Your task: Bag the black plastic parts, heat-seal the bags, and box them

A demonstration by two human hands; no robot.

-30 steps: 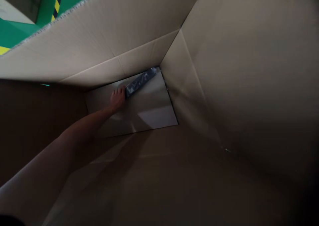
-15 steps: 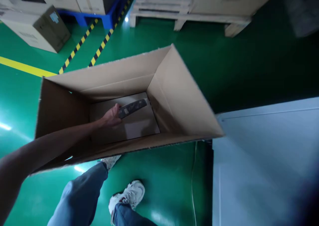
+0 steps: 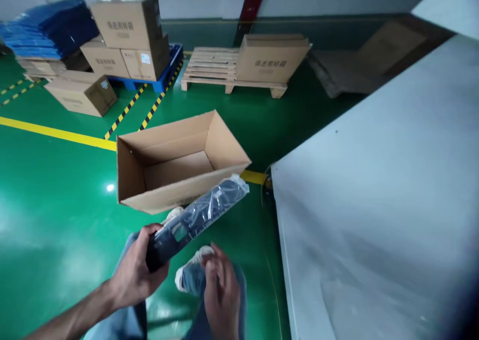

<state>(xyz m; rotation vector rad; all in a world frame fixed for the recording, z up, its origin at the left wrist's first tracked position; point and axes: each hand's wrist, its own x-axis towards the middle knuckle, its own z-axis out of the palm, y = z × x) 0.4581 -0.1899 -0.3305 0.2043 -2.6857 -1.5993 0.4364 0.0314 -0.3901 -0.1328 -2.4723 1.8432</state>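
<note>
My left hand (image 3: 138,267) is wrapped around the near end of a long, dark, flat part (image 3: 196,217) in clear plastic wrap. The part slants up to the right, its far end in front of the box's near right side. What exactly it is I cannot make out. My right hand (image 3: 222,292) is to the right of and below the part, not touching it, with loosely bent fingers apart and nothing visible in them. Beyond the part stands an open cardboard box (image 3: 160,200) on the green floor, its visible inside bare.
A large light-grey panel (image 3: 355,195) fills the right side. Closed cartons (image 3: 127,28) are stacked on a blue pallet (image 3: 160,83) at the back left. Another carton (image 3: 271,63) is on a wooden pallet (image 3: 209,68). A thin cable (image 3: 275,290) runs along the floor.
My left hand has come up out of the box with the wrapped part, toward me. My right hand has come into view. The view has tilted up, showing more of the background.
</note>
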